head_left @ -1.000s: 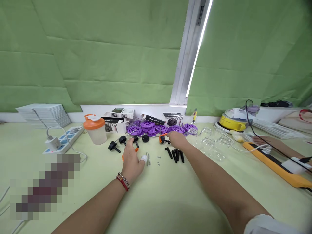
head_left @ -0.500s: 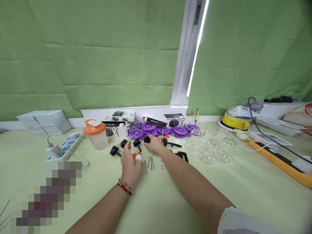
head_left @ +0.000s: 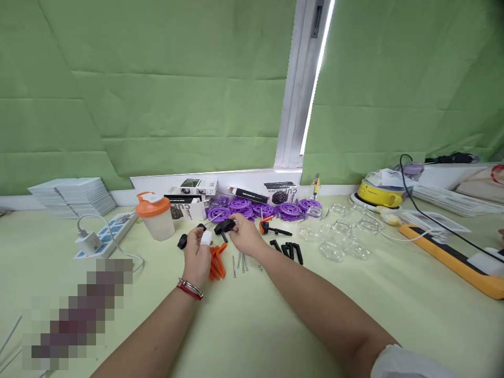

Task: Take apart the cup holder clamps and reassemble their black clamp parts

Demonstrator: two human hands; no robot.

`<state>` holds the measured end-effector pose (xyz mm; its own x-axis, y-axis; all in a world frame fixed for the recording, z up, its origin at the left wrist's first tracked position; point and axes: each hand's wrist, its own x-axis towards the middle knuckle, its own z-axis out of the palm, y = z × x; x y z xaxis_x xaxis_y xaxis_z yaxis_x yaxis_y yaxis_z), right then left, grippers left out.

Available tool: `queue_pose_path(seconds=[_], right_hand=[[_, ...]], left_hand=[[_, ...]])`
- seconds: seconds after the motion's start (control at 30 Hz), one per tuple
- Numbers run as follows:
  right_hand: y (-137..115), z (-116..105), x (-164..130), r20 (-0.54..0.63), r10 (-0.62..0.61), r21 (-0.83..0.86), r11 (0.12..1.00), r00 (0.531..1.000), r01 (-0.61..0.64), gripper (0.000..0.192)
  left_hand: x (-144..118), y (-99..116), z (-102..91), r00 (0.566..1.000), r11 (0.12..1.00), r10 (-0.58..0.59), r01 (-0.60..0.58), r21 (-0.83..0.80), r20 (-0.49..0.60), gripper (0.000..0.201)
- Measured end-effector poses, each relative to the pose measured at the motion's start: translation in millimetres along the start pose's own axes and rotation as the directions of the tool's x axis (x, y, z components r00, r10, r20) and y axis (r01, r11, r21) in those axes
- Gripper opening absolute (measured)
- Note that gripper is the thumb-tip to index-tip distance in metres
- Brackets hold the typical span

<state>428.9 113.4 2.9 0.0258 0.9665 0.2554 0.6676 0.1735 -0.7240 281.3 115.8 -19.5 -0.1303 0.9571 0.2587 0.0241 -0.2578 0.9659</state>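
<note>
We see our right hand (head_left: 244,236) pinching a black knob (head_left: 225,226) just in front of the purple wheels (head_left: 252,208), lifted off the table (head_left: 275,315). Our left hand (head_left: 196,254), beside it, is half curled; whether it grips anything we cannot tell. Orange clips (head_left: 217,261) lie between the hands, nearer than the wheels.

A black knobbed part (head_left: 224,227) is being pinched in the right hand's fingertips, lifted just off the table beside orange pieces (head_left: 216,263) lying flat
</note>
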Motion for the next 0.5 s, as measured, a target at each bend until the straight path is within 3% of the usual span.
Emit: queue_pose_path(seconds=[0.07, 0.13, 0.23, 0.3, 0.4, 0.5], right_hand=[[-18, 5, -15, 0.017, -0.109, -0.014, 0.994, 0.994, 0.110, 0.041], [-33, 10, -28, 0.084, -0.176, -0.058, 0.982, 0.981, 0.181, 0.042], [-40, 15, -37, 0.135, -0.182, -0.005, 0.983, 0.974, 0.185, 0.053], [-34, 17, -36, 0.087, -0.176, 0.101, 0.981, 0.981, 0.167, 0.058], [-21, 21, -32, 0.000, -0.025, 0.077, 0.997, 1.000, 0.025, 0.039], [-16, 27, -29, 0.090, 0.173, -0.142, 0.977, 0.981, -0.159, 0.016]], left_hand=[[-1, 3, 1.3, 0.988, 0.986, -0.082, 0.099, -0.135, 0.129, 0.033], [-2, 4, 2.2, 0.978, 0.965, -0.091, 0.133, -0.225, 0.189, 0.034], [0, 3, 1.3, 0.988, 0.960, -0.072, 0.106, -0.261, 0.139, 0.033], [3, 2, -0.8, 0.992, 0.960, -0.073, 0.097, -0.263, 0.099, 0.033], [8, 3, -4.0, 0.998, 0.949, -0.057, 0.050, -0.311, -0.013, 0.031], [11, 3, -5.5, 0.988, 0.933, -0.083, 0.032, -0.358, -0.128, 0.028]])
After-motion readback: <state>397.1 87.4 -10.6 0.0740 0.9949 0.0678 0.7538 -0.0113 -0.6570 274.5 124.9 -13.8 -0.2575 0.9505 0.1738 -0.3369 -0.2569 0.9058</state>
